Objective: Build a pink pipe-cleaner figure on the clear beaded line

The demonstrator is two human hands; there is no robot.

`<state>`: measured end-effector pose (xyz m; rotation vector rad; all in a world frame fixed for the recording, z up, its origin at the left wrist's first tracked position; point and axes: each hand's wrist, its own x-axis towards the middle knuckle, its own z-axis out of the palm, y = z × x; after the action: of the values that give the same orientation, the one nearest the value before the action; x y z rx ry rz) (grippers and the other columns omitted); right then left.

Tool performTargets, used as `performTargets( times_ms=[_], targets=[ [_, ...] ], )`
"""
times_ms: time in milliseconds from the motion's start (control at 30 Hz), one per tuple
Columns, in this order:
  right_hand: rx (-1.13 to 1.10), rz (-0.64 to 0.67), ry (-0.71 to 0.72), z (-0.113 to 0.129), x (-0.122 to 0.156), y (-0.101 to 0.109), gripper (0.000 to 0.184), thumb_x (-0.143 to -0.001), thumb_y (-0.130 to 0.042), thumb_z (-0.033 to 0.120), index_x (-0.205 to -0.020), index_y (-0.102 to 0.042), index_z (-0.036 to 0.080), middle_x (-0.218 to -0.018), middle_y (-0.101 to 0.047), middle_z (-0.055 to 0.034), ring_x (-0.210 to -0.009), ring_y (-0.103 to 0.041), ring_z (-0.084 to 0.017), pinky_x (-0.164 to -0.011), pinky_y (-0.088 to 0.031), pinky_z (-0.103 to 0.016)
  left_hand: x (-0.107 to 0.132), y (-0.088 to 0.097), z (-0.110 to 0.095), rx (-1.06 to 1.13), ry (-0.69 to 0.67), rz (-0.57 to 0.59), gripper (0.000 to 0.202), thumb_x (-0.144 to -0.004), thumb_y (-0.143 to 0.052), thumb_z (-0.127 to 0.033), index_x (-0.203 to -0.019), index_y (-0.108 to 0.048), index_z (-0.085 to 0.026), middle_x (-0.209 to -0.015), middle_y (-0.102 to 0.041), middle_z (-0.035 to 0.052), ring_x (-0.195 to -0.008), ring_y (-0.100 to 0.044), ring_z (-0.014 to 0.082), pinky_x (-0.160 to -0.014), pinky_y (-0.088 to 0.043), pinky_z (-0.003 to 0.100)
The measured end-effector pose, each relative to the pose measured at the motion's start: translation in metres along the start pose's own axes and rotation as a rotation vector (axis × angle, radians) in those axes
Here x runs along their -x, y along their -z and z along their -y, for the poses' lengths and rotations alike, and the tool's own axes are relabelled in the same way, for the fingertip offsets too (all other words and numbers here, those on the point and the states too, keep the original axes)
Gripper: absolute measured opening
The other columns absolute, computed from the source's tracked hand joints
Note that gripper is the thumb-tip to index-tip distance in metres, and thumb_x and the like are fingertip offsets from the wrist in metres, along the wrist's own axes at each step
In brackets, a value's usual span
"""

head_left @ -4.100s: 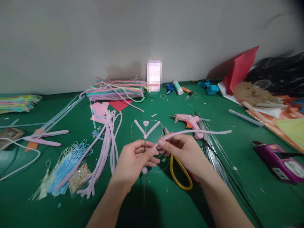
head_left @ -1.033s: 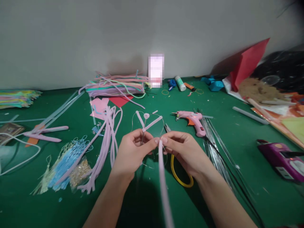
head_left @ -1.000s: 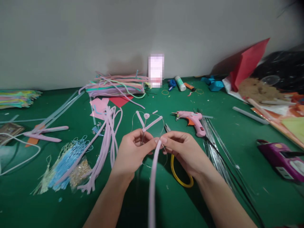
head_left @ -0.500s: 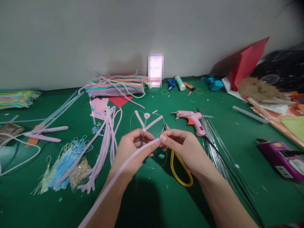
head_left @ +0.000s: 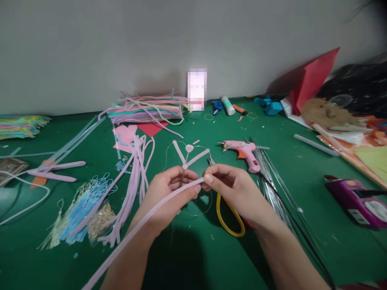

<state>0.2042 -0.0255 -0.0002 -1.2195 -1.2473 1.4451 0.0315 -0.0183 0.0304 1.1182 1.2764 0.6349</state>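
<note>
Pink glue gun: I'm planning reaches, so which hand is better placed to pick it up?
The right hand, I'd judge: the pink glue gun lies nearer it, while the left hand is farther off and appears to hold the wire stem. The right fingers pinch the lilac strip, though, so they'd need freeing.

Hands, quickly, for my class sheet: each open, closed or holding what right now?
Left hand: closed, holding the V-topped wire frame by its stem.
Right hand: closed, pinching the lilac strip at one end.
</note>
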Motion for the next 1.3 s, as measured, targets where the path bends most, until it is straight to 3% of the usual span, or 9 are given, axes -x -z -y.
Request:
performTargets(
  times_ms=[300, 533, 600, 700, 867, 967, 1100, 1200, 1300],
  targets=[
    [-0.001, -0.141, -0.060, 0.002, 0.004, 0.004, 0.039, -0.083, -0.059, 0.053, -0.099, -0.070, 0.019, -0.091, -0.071, -0.0073, -0.080, -0.066, -0.018, -0.068, -0.054, -0.030, -0.004, 0.006, 0.011, 0.168, -0.055, -0.067, 0.016, -0.078, -0.071, -0.030, -0.084, -0.065, -0.016, -0.073, -0.069, 0.0001, -0.062, -0.066, 0.0102, -0.063, -0.054, 0.020],
    [0.914, -0.654, -0.115, 0.004, 0.017, 0.070, 0.036, -0.080, -0.057, 0.046, -0.096, -0.069, 0.016, -0.087, -0.070, -0.0110, -0.071, -0.063, -0.023, -0.066, -0.046, -0.036, -0.008, 0.009, 0.017, 0.255, -0.032, -0.067, 0.019, -0.077, -0.072, -0.029, -0.087, -0.064, -0.015, -0.078, -0.069, 0.0013, -0.064, -0.065, 0.0097, -0.062, -0.054, 0.019],
    [1.019, -0.607, -0.176, 0.002, 0.025, 0.074, 0.035, -0.081, -0.054, 0.046, -0.091, -0.068, 0.016, -0.079, -0.069, -0.0101, -0.067, -0.063, -0.023, -0.061, -0.044, -0.033, -0.009, 0.009, 0.019, 0.262, -0.028, -0.073, 0.019, -0.077, -0.072, -0.029, -0.087, -0.064, -0.014, -0.078, -0.069, 0.0018, -0.064, -0.064, 0.0099, -0.062, -0.054, 0.019],
    [1.093, -0.361, -0.253, -0.010, 0.041, 0.055, 0.039, -0.079, -0.057, 0.050, -0.097, -0.063, 0.016, -0.068, -0.067, -0.0074, -0.058, -0.062, -0.022, -0.053, -0.042, -0.030, -0.011, 0.008, 0.020, 0.276, -0.028, -0.076, 0.019, -0.078, -0.071, -0.028, -0.087, -0.064, -0.013, -0.079, -0.068, 0.0022, -0.064, -0.064, 0.0098, -0.061, -0.053, 0.019],
    [1.227, -0.160, -0.253, -0.034, 0.057, 0.014, 0.054, -0.079, -0.057, 0.028, -0.129, -0.047, 0.010, -0.095, -0.067, -0.0171, -0.075, -0.067, -0.028, -0.060, -0.046, -0.033, -0.014, 0.010, 0.023, 0.287, -0.030, -0.072, 0.019, -0.078, -0.071, -0.029, -0.088, -0.063, -0.014, -0.080, -0.067, 0.0023, -0.064, -0.064, 0.0099, -0.063, -0.053, 0.019],
    [0.995, -0.137, -0.314, -0.036, 0.059, 0.020, 0.050, -0.080, -0.053, 0.025, -0.127, -0.047, 0.010, -0.082, -0.065, -0.0100, -0.067, -0.063, -0.023, -0.061, -0.046, -0.033, -0.014, 0.012, 0.023, 0.306, -0.024, -0.068, 0.019, -0.079, -0.070, -0.029, -0.087, -0.063, -0.014, -0.080, -0.067, 0.0020, -0.065, -0.064, 0.0099, -0.063, -0.053, 0.019],
    [0.213, -0.164, -0.321, -0.035, 0.067, 0.036, 0.047, -0.073, -0.069, 0.035, -0.115, -0.052, 0.022, -0.072, -0.052, 0.0020, -0.060, -0.053, -0.013, -0.057, -0.047, -0.026, -0.014, 0.012, 0.022, 0.359, -0.013, -0.067, 0.018, -0.079, -0.070, -0.030, -0.082, -0.063, -0.013, -0.077, -0.065, 0.0013, -0.062, -0.064, 0.0095, -0.062, -0.053, 0.019],
    [-0.326, -0.069, -0.209, -0.045, 0.083, 0.025, 0.056, -0.065, -0.078, 0.051, -0.108, -0.050, 0.029, -0.069, -0.041, 0.0067, -0.050, -0.036, -0.006, -0.045, -0.038, -0.018, -0.015, 0.012, 0.023, 0.410, -0.012, -0.052, 0.018, -0.078, -0.070, -0.031, -0.078, -0.064, -0.014, -0.073, -0.065, 0.0003, -0.061, -0.063, 0.0094, -0.061, -0.053, 0.018],
    [-0.697, 0.092, -0.227, -0.056, 0.098, 0.004, 0.081, -0.053, -0.063, 0.082, -0.114, -0.051, 0.031, -0.070, -0.039, 0.0069, -0.047, -0.029, -0.005, -0.043, -0.042, -0.021, -0.016, 0.012, 0.026, 0.454, -0.010, -0.033, 0.017, -0.076, -0.072, -0.030, -0.078, -0.065, -0.014, -0.071, -0.064, -0.0002, -0.061, -0.063, 0.0090, -0.060, -0.053, 0.018]
  ],
)
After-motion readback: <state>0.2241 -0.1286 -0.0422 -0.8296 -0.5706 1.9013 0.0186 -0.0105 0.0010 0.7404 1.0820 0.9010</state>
